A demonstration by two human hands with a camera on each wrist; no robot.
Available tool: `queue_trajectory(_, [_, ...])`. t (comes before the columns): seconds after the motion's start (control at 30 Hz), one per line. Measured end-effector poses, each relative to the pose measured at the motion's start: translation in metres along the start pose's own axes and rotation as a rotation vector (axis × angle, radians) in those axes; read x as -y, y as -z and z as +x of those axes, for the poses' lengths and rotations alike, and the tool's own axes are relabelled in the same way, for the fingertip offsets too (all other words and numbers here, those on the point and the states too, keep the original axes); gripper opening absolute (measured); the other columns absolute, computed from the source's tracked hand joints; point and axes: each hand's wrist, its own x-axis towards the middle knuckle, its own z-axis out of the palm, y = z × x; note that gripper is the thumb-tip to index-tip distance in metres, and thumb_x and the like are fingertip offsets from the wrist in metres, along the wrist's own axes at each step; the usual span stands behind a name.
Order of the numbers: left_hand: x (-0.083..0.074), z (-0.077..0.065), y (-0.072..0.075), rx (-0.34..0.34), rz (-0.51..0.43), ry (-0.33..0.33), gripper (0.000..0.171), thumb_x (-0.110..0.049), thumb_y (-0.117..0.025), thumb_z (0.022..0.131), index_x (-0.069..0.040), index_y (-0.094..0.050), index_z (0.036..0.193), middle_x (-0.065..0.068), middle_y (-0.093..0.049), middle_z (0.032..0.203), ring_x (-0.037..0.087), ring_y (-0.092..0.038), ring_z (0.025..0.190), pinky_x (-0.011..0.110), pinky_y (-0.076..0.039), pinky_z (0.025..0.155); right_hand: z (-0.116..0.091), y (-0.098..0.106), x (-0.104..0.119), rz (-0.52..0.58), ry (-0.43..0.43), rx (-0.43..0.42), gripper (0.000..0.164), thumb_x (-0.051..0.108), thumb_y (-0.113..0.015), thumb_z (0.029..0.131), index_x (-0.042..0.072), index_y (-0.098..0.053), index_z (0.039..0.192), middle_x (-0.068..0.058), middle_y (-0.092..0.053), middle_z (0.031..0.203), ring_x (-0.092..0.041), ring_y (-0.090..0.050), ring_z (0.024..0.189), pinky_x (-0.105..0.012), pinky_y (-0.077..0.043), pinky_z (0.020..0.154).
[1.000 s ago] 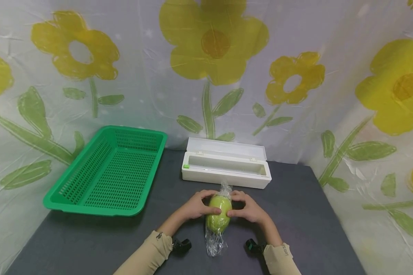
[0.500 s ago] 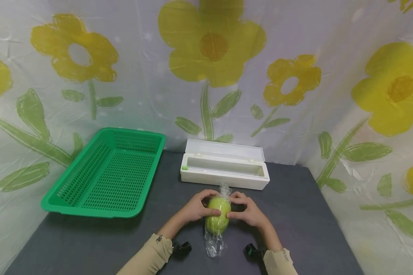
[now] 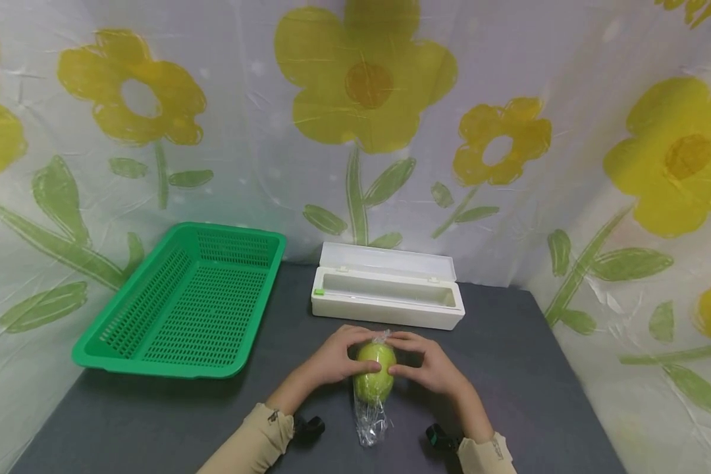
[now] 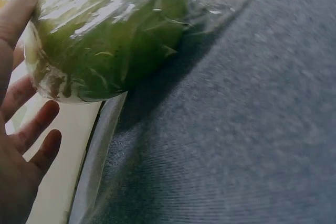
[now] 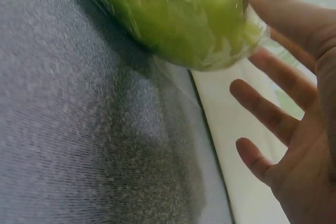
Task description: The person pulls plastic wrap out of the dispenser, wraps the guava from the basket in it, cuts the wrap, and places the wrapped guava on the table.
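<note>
In the head view a yellow-green fruit (image 3: 376, 374) wrapped in clear cling film lies between both hands at the middle of the dark table. A crumpled tail of film (image 3: 370, 421) trails from its near end. My left hand (image 3: 339, 357) holds the fruit's left side, thumb on top and fingertips at the far end. From the right, my right hand (image 3: 428, 364) holds it likewise, its thumb close to the left thumb. The fingertips of both hands meet at the short film twist at the far end. Both wrist views show the lower fingers spread apart from the glossy wrapped fruit (image 4: 113, 45).
Behind the hands stands a long white film dispenser box (image 3: 388, 308), lid raised, with a green tab at its left end. A green perforated basket (image 3: 255, 309) sits at the left. A flower-printed curtain (image 3: 243, 171) hangs behind the dark table (image 3: 527, 395).
The fingers of both hands have closed in over the film twist at the fruit's far end, which now stands up less. The fruit stays in about the same place.
</note>
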Motion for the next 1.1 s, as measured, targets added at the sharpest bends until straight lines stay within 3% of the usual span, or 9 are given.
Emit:
queue_trajectory(0.2, [-0.007,-0.002,0.0,-0.034,0.1,0.024,0.06,-0.046,-0.084,0.09,-0.019,-0.069,0.141,0.001,-0.069,0.138,0.026,-0.061,0.131,0.052,-0.049,0.11,-0.002,0.0,0.015,-0.043,0.028,-0.028,0.048,0.018,-0.083,0.094,0.012,-0.069,0.14,-0.01,-0.068,0.142,-0.033,-0.066,0.128,-0.055,-0.054,0.104])
queue_trajectory(0.33, [-0.012,-0.001,0.001,-0.061,0.127,0.093,0.059,-0.051,-0.084,0.088,-0.019,-0.067,0.134,0.003,-0.072,0.128,0.024,-0.068,0.116,0.047,-0.055,0.097,0.0,0.0,0.023,-0.055,0.004,-0.036,0.044,0.014,-0.082,0.095,0.009,-0.068,0.135,-0.008,-0.07,0.136,-0.031,-0.068,0.124,-0.058,-0.054,0.102])
queue_trajectory(0.5, [-0.012,-0.001,0.0,-0.057,0.123,0.137,0.056,-0.052,-0.084,0.088,-0.018,-0.061,0.127,0.009,-0.071,0.127,0.026,-0.07,0.112,0.046,-0.057,0.09,0.005,0.003,0.031,-0.086,-0.056,0.02,0.069,0.014,-0.081,0.094,0.003,-0.05,0.154,-0.014,-0.06,0.149,-0.036,-0.059,0.135,-0.063,-0.049,0.106])
queue_trajectory(0.57, [-0.01,-0.002,-0.001,-0.056,0.111,0.128,0.056,-0.05,-0.085,0.087,-0.018,-0.059,0.126,0.01,-0.07,0.129,0.028,-0.069,0.116,0.047,-0.057,0.093,0.008,0.001,0.033,-0.093,-0.063,0.08,0.077,0.022,-0.08,0.097,0.001,-0.041,0.16,-0.018,-0.053,0.158,-0.038,-0.055,0.141,-0.062,-0.047,0.11])
queue_trajectory(0.67, [-0.009,-0.003,0.0,-0.058,0.063,0.114,0.073,-0.046,-0.088,0.085,-0.017,-0.055,0.142,0.011,-0.064,0.14,0.03,-0.067,0.121,0.05,-0.057,0.097,0.01,-0.004,0.033,-0.11,-0.037,0.137,0.08,0.032,-0.077,0.099,0.001,-0.039,0.162,-0.017,-0.049,0.161,-0.038,-0.053,0.143,-0.061,-0.047,0.111])
queue_trajectory(0.83, [-0.007,-0.005,0.005,-0.005,0.128,-0.011,0.096,-0.043,-0.086,0.087,-0.021,-0.037,0.167,0.01,-0.05,0.16,0.033,-0.055,0.14,0.054,-0.049,0.11,0.011,-0.009,0.035,-0.115,0.03,0.131,0.077,0.032,-0.079,0.098,0.007,-0.044,0.161,-0.016,-0.051,0.16,-0.039,-0.052,0.144,-0.062,-0.047,0.11])
queue_trajectory(0.93, [-0.006,-0.006,0.006,0.004,0.195,-0.074,0.083,-0.042,-0.084,0.089,-0.019,-0.049,0.161,0.008,-0.057,0.152,0.031,-0.053,0.139,0.053,-0.048,0.111,0.012,-0.008,0.037,-0.09,0.001,0.125,0.086,0.035,-0.081,0.095,0.003,-0.037,0.162,-0.017,-0.053,0.157,-0.039,-0.053,0.143,-0.063,-0.047,0.109])
queue_trajectory(1.1, [-0.006,-0.006,0.005,-0.074,0.224,-0.055,0.063,-0.045,-0.089,0.083,-0.017,-0.067,0.135,0.002,-0.061,0.129,0.021,-0.055,0.119,0.045,-0.053,0.099,0.015,-0.008,0.038,-0.081,-0.048,0.123,0.085,0.041,-0.082,0.094,0.005,-0.04,0.159,-0.013,-0.058,0.152,-0.035,-0.059,0.136,-0.06,-0.05,0.106])
